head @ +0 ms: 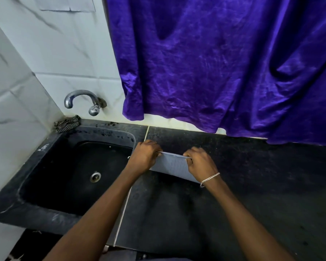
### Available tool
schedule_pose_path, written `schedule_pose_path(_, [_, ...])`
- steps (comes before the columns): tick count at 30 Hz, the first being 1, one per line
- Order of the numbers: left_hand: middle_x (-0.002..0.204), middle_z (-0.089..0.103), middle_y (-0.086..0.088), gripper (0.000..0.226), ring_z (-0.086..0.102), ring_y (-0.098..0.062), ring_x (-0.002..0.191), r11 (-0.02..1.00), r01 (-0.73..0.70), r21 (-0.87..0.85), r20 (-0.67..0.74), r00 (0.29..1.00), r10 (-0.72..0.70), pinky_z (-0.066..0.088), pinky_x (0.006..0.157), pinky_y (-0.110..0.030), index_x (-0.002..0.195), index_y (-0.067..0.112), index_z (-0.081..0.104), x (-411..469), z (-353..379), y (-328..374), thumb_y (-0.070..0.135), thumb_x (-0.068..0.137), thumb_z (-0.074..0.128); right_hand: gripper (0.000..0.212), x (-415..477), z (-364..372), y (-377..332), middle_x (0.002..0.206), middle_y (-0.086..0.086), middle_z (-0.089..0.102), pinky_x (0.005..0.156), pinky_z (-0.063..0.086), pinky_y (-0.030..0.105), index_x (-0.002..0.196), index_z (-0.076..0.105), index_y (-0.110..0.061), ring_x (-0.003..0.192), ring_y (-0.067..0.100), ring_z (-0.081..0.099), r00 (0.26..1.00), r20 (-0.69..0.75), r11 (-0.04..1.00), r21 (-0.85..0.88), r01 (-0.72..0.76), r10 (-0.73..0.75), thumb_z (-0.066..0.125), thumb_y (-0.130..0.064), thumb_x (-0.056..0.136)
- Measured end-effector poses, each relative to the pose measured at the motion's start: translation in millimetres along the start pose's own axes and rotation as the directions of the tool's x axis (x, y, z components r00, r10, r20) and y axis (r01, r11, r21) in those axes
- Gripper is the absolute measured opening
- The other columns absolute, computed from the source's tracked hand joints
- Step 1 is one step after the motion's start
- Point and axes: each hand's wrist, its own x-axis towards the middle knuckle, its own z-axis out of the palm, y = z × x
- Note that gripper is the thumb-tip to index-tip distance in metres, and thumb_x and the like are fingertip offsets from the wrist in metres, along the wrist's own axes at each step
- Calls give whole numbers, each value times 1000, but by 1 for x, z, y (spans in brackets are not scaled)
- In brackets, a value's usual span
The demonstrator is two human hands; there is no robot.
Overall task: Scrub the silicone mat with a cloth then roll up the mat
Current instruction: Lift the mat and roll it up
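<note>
At frame centre, the silicone mat's (pixel 174 164) far edge is pinched and lifted off the counter (pixel 262 176) by the left hand (pixel 143 157) and right hand (pixel 200 163), probably to start the roll; the cloth (pixel 67 123) lies upper left, at the sink (pixel 105 131) corner.

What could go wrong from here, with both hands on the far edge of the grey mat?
1. The left hand and right hand pinch only the far corners of the thin grey silicone mat, so its middle may sag and the roll start skewed.
2. The mat lies beside the black stone sink; a loose roll could slide in.
3. The dark checked cloth sits in the corner, unheld; whether scrubbing was finished cannot be told.
</note>
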Motion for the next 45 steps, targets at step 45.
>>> schedule_pose_path(45, [99,60,-4,21,59,-23,88,997,-35,67,72,997,30,49,70,-34,94,16,63,-42,39,-20,8,76,68,19,48,57,-10,106,-2,72,89,54,34,99,76,-23,99,21,67,939,341,997,49,-65,44,61,-16,90])
